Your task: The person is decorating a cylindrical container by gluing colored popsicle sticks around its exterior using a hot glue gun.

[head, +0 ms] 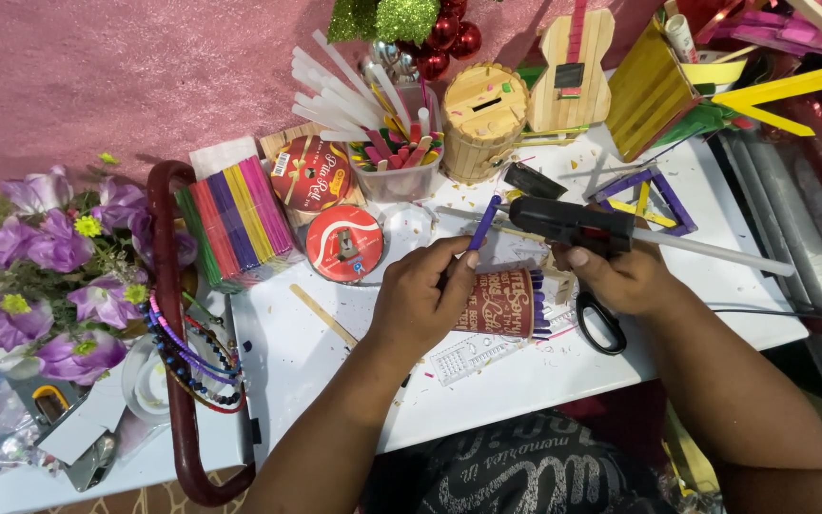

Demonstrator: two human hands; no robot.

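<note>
Inspector A: Landmark is the red printed can (506,303), a cylinder lying on its side on the white table (715,276). Left hand (420,300)?

Inspector B: Fingers pinched shut on a flat purple stick (483,223), just above the can.

Inspector A: Right hand (625,278)?

Inspector B: Wrapped tight around a black glue gun (573,224), above and right of the can. Black-handled scissors (601,324) lie right beside it; more purple sticks line its rim.

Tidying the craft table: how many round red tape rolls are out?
2: one red tape roll beside the coloured sticks, another red tape roll just below it. Others may be hidden.
</note>
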